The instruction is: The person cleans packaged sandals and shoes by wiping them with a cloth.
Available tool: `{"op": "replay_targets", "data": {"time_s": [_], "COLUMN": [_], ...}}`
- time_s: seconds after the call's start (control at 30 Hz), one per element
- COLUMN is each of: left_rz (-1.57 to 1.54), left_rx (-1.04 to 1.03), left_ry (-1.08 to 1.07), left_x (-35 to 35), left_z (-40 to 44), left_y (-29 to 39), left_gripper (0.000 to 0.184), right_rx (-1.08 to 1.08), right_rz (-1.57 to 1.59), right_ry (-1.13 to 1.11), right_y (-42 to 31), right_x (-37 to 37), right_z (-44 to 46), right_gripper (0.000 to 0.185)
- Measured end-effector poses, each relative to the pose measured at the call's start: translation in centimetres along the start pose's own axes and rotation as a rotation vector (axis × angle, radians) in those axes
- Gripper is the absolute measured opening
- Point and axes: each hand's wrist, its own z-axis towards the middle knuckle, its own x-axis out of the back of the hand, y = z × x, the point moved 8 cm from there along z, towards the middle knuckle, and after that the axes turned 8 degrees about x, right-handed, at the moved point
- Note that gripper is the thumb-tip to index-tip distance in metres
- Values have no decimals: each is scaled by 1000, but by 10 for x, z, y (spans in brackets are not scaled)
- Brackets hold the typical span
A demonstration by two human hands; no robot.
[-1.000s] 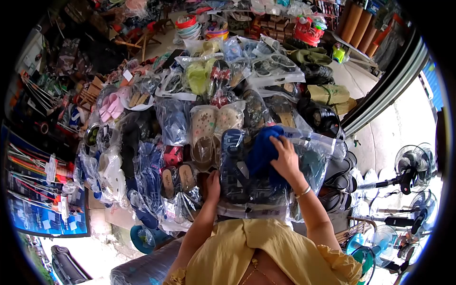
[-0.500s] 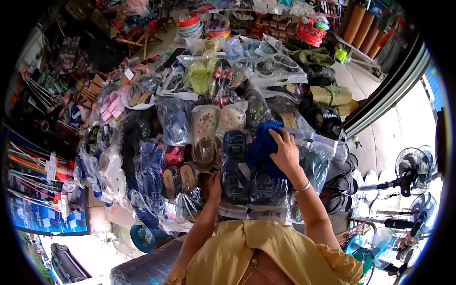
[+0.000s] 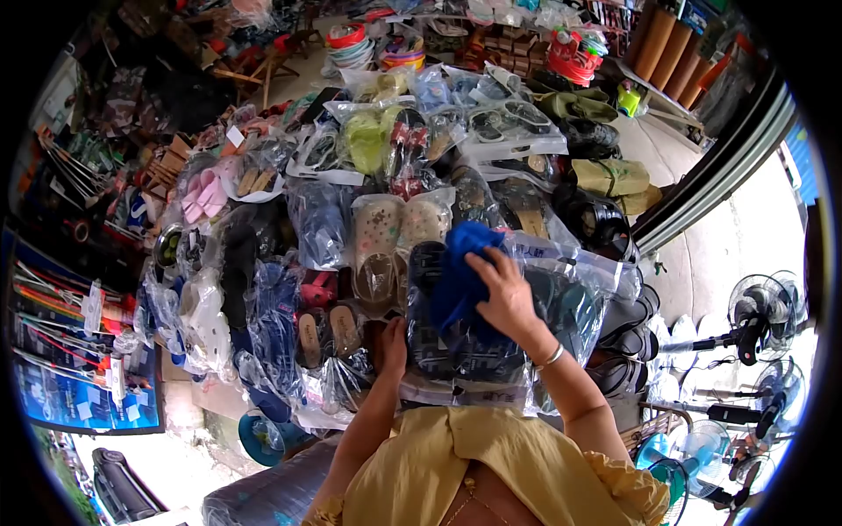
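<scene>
My right hand (image 3: 507, 298) presses a bunched blue cloth (image 3: 463, 267) onto the plastic-wrapped dark blue slippers (image 3: 430, 346) in front of me. The cloth covers part of their upper half. My left hand (image 3: 392, 346) is at the left edge of that package, its fingers curled together; what they hold, if anything, is hidden. Just left of it lie brown-soled sandals (image 3: 345, 330) in clear plastic. Beyond the dark slippers are beige speckled clogs (image 3: 379, 219) in a bag. Teal footwear (image 3: 574, 307) in plastic lies to the right of the cloth.
Bagged footwear covers the display, with white clogs (image 3: 206, 320) at the left and black sandals (image 3: 624, 337) at the right. Electric fans (image 3: 761, 302) stand at the far right. A blue board (image 3: 83, 377) with rods is at the left; stacked baskets (image 3: 348, 51) stand behind.
The blue cloth and my right hand have moved left across the dark blue slippers, covering more of the left one. My left hand has stayed nearly in place.
</scene>
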Motion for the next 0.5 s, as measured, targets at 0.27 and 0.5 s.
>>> {"op": "replay_targets", "data": {"time_s": [0.27, 0.5], "left_rz": [16, 53], "left_rx": [54, 19], "left_ry": [46, -7], "left_x": [-2, 0], "left_z": [-6, 2], "left_y": [6, 0], "left_gripper": [31, 27], "right_rx": [-57, 147], "right_rz": [-138, -42], "right_ry": [-18, -150], "right_y": [14, -29], "right_x": [-17, -48], "right_z": [5, -14], "right_gripper": [85, 84]}}
